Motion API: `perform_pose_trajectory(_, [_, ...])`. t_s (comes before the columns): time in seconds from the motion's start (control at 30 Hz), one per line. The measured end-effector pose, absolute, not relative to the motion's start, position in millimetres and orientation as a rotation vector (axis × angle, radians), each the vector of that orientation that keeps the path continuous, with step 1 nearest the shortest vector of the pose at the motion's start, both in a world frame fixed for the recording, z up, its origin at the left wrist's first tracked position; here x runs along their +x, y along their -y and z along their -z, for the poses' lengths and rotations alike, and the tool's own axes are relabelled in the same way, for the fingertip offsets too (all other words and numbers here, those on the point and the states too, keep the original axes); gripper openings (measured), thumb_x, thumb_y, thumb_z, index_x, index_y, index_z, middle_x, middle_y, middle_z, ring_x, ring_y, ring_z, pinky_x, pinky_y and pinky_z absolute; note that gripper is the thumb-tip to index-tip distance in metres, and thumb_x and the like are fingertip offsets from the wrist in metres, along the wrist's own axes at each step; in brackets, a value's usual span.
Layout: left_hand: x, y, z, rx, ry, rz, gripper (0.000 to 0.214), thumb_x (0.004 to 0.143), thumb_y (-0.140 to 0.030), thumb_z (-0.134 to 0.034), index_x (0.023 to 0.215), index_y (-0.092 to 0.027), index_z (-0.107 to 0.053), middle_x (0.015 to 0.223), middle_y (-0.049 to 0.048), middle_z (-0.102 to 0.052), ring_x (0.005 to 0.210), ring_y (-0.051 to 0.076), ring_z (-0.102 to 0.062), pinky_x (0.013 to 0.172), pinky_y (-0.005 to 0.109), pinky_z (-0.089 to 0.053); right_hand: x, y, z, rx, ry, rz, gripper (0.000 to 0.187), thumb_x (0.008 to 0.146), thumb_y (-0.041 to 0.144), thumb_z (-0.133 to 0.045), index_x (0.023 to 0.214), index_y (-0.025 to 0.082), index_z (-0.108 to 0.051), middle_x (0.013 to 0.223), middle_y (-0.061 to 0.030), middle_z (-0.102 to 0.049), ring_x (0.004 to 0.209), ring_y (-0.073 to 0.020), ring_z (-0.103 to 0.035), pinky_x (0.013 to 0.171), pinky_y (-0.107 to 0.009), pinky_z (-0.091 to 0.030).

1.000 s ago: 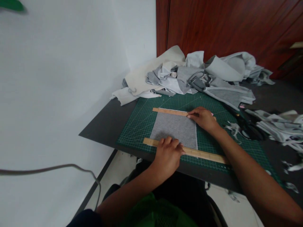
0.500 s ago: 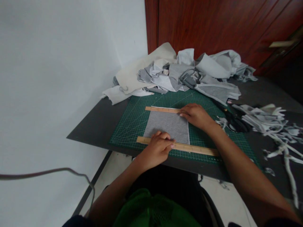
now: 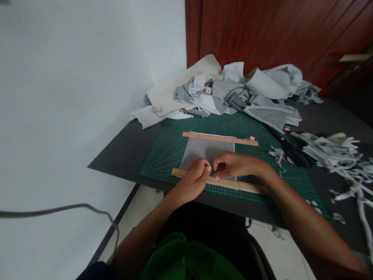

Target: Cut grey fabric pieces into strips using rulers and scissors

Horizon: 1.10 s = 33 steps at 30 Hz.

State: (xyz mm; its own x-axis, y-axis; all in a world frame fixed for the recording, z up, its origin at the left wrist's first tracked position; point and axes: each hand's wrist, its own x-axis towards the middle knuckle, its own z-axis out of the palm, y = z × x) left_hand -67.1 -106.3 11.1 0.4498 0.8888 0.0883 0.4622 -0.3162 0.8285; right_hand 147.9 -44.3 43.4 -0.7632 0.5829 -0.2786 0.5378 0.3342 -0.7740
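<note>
A grey piece of fabric lies flat on the green cutting mat. One wooden ruler crosses its far edge, and a second wooden ruler crosses its near edge. My left hand rests over the near ruler, fingers curled in and pressed together. Just to its right, my right hand is bent over the fabric and near ruler, its thumb and fingers curled toward the left fingertips. Anything pinched in either hand is too small or hidden to name. A small pink piece sits by the far ruler's right end.
Black-handled scissors lie at the mat's right, beside stacked fabric strips and loose scraps. Crumpled grey and white cloth is heaped along the back, against a white wall and a brown door.
My right hand has left the far ruler and moved back toward me, beside my left hand at the near ruler. The far ruler's right end and the pink piece are now uncovered.
</note>
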Motion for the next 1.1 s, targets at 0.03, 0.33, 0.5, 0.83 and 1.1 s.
perform_pose_trajectory(0.03, [-67,107,-12,1.930,-1.146,-0.732,0.020,0.110,-0.035,-0.032,0.106,-0.024,-0.049,0.107,0.0030,-0.058,0.107,0.019,-0.056,0.100,0.035,-0.044,147,46,-43,-1.091,2.552,-1.429,0.023,0.080,0.038,-0.076,0.085,0.016,-0.074,0.071,0.0020,-0.066,0.065,-0.0134,-0.056,0.059,-0.024,-0.037])
perform_pose_trajectory(0.33, [-42,123,-1,2.404,-1.404,-0.531,0.016,0.099,-0.012,-0.043,0.107,-0.018,-0.055,0.110,0.0100,-0.057,0.109,0.028,-0.049,0.097,0.045,-0.045,134,51,-33,-1.306,2.603,-1.268,0.012,0.076,0.029,-0.076,0.080,0.018,-0.075,0.070,0.0006,-0.069,0.067,-0.0160,-0.059,0.059,-0.024,-0.036])
perform_pose_trajectory(0.5, [-41,123,4,2.430,-1.432,-0.490,0.020,0.096,-0.006,-0.047,0.109,-0.016,-0.058,0.112,0.0100,-0.058,0.108,0.027,-0.049,0.096,0.043,-0.046,131,51,-38,-1.369,2.580,-1.283,0.011,0.073,0.025,-0.077,0.082,0.018,-0.077,0.075,-0.0010,-0.074,0.070,-0.0176,-0.062,0.062,-0.025,-0.039])
perform_pose_trajectory(0.83, [-42,118,5,2.414,-1.458,-0.530,0.018,0.099,-0.011,-0.046,0.105,-0.017,-0.061,0.111,0.0095,-0.061,0.107,0.027,-0.052,0.095,0.045,-0.047,135,47,-24,-1.330,2.543,-1.256,0.018,0.071,0.030,-0.083,0.083,0.019,-0.075,0.073,0.0019,-0.071,0.068,-0.0154,-0.061,0.058,-0.024,-0.036])
perform_pose_trajectory(1.1, [-52,89,-9,2.420,-1.219,-0.517,0.027,0.099,-0.013,-0.042,0.086,-0.019,-0.064,0.093,0.0069,-0.067,0.095,0.023,-0.061,0.093,0.037,-0.047,130,49,-33,-1.354,2.571,-1.169,0.017,0.069,0.024,-0.085,0.084,0.019,-0.077,0.075,0.0024,-0.072,0.071,-0.0162,-0.063,0.062,-0.024,-0.038])
